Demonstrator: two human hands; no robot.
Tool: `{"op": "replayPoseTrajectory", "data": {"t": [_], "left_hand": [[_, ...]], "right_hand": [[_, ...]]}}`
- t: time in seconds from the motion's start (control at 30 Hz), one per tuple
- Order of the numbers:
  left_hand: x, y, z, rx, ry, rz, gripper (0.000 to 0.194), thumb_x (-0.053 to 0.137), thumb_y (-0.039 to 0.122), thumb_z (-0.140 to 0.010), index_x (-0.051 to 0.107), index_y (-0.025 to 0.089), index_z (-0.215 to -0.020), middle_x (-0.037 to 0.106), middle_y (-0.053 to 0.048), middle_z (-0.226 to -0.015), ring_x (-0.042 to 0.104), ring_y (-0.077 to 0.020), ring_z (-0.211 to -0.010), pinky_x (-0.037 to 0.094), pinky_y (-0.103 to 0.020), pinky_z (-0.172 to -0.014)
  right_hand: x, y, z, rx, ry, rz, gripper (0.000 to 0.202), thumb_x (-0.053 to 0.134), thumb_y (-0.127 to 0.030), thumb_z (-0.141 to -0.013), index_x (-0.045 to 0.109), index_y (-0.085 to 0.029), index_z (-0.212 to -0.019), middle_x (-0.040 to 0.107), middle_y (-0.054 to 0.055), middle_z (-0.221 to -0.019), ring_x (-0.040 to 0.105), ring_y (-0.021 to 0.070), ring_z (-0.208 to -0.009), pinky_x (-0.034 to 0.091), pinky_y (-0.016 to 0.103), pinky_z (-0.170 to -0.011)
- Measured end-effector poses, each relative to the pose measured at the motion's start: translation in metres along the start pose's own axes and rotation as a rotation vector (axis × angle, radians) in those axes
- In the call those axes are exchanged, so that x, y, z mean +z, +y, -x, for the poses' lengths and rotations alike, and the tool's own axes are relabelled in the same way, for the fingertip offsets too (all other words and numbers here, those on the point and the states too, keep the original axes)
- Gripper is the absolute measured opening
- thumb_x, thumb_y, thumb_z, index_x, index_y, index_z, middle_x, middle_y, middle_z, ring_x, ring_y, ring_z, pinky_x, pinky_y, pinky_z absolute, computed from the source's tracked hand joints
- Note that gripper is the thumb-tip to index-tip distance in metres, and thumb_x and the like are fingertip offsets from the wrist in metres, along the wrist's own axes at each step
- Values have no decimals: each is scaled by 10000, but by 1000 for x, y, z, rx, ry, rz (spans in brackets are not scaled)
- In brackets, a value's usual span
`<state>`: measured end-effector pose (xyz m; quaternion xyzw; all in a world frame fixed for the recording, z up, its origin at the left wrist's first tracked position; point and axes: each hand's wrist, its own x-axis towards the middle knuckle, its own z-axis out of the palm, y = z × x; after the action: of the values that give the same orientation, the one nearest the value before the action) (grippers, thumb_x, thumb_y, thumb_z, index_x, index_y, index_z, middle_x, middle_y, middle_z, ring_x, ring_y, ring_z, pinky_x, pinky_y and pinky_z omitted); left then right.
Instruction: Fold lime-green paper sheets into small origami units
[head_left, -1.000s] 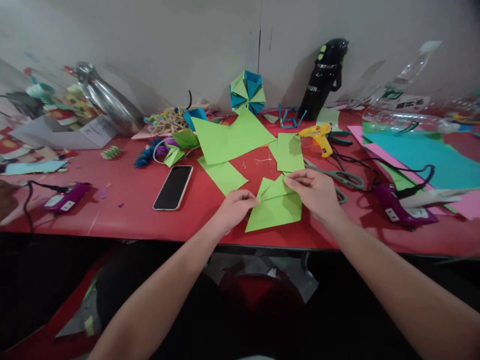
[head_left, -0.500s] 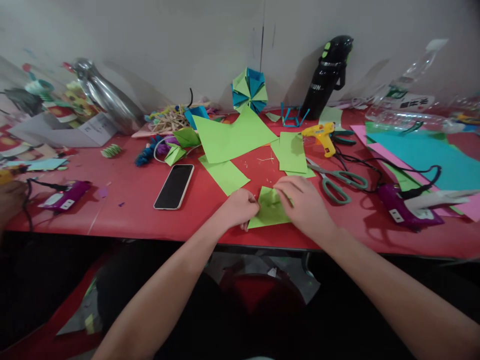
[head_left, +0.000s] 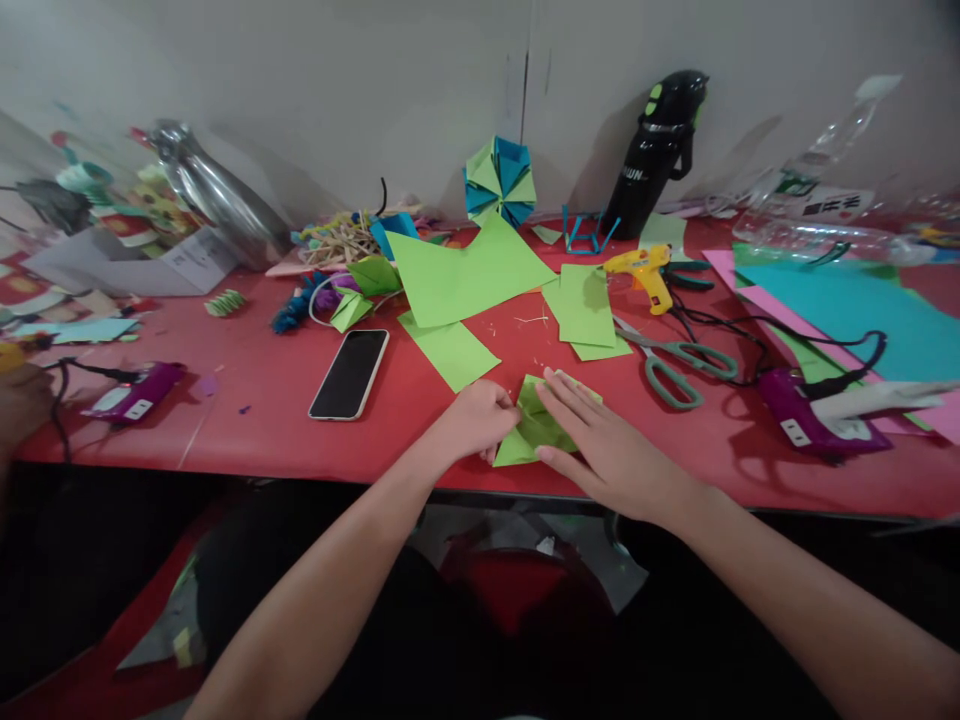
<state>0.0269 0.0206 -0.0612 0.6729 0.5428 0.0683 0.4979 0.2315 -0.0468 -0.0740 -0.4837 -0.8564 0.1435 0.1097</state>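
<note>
A creased square of green paper (head_left: pixel 534 425) lies near the front edge of the red table, between my hands. My left hand (head_left: pixel 484 415) is closed at the paper's left edge, its fingers curled and pinching that side. My right hand (head_left: pixel 600 430) lies flat over the right part of the paper, fingers stretched out, hiding much of it. Beyond my hands lie a green paper strip (head_left: pixel 454 352), a large green sheet (head_left: pixel 465 270) and smaller green pieces (head_left: pixel 586 303). Grey-handled scissors (head_left: pixel 675 370) rest to the right of my right hand.
A phone (head_left: pixel 349 375) lies to the left. A yellow glue gun (head_left: pixel 643 275), a purple power strip (head_left: pixel 817 420) with cables and coloured sheets (head_left: pixel 862 310) are at the right. A black bottle (head_left: pixel 656 155) stands behind. At far left is another person's hand (head_left: pixel 22 400).
My right hand has gone from bent fingers at the paper's upper edge to lying flat across its right side. The left hand has stayed at the left edge.
</note>
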Motion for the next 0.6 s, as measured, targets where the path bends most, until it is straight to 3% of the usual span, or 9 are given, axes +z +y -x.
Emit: {"op": "replayPoseTrajectory", "data": {"t": [0.27, 0.6], "left_hand": [[1, 1, 1, -17, 21, -1, 212, 529, 312, -834, 510, 209, -650, 521, 13, -344, 548, -164, -313, 410, -216, -373], [2, -2, 2, 29, 37, -9, 199, 522, 328, -842, 509, 211, -681, 555, 8, -399, 562, -170, -329, 422, -233, -384]], "right_hand": [[5, 4, 9, 19, -22, 75, 764, 327, -611, -1002, 251, -141, -1600, 234, 108, -1655, 170, 257, -1546, 184, 496, -1263], [7, 9, 8, 127, -10, 175, 785, 251, -667, -988, 252, -176, -1600, 197, 76, -1664, 149, 284, -1552, 124, 602, -1241]]}}
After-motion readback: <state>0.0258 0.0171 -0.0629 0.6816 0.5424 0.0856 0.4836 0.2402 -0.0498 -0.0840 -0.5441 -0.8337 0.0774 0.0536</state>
